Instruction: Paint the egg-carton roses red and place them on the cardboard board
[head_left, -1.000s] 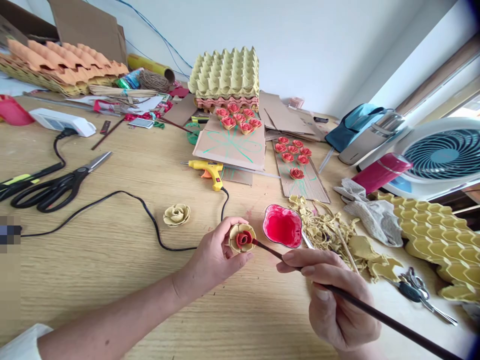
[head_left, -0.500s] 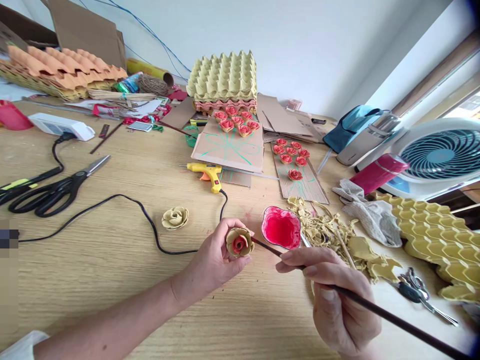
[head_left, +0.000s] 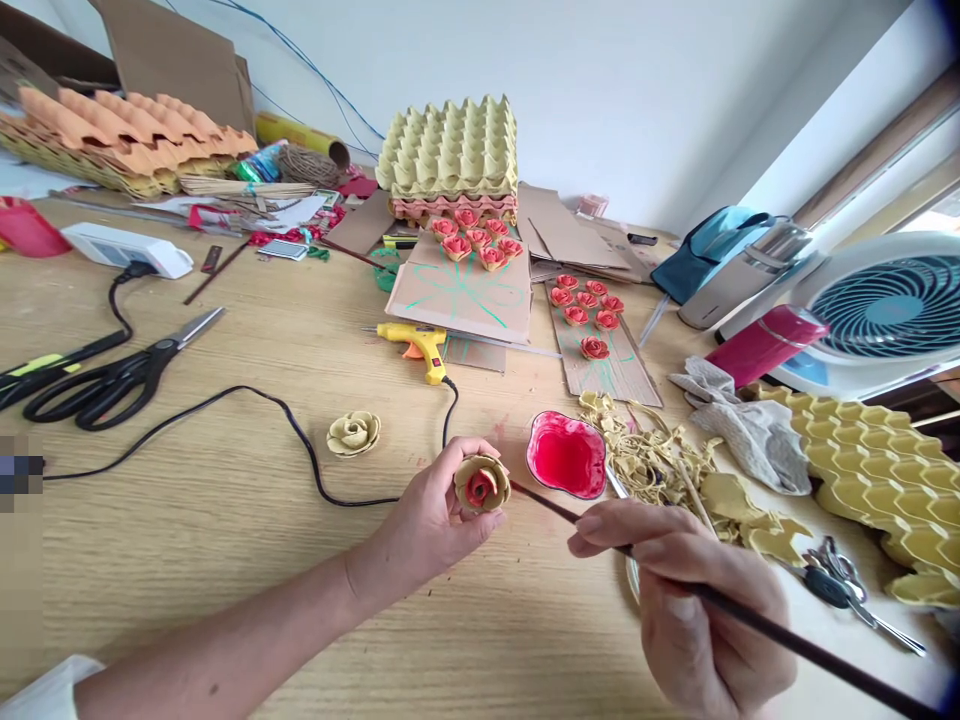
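Note:
Between the thumb and fingers of my left hand (head_left: 442,505) is a paper-pulp rose (head_left: 482,485), its centre painted red and its outer petals bare yellowish. My right hand (head_left: 705,590) grips a thin dark paintbrush (head_left: 757,625), whose tip points at the rose's right edge, close beside it. Just behind the brush stands a small dish of red paint (head_left: 566,455). An unpainted rose (head_left: 353,434) lies on the table left of my left hand. Farther back sits a yellow glue gun (head_left: 416,345), its cord running toward my left hand.
Red-painted roses stand on two cardboard pieces (head_left: 457,295) (head_left: 611,370). Yellow pulp scraps (head_left: 660,455), keys (head_left: 832,580) and an egg tray (head_left: 870,470) lie to the right. Black scissors (head_left: 124,375) rest at left. Stacked egg trays (head_left: 450,150) and a fan (head_left: 885,310) stand farther back.
My right hand has drawn slightly right and down, moving the brush tip a little off the rose's petals. My left hand keeps its hold on the rose.

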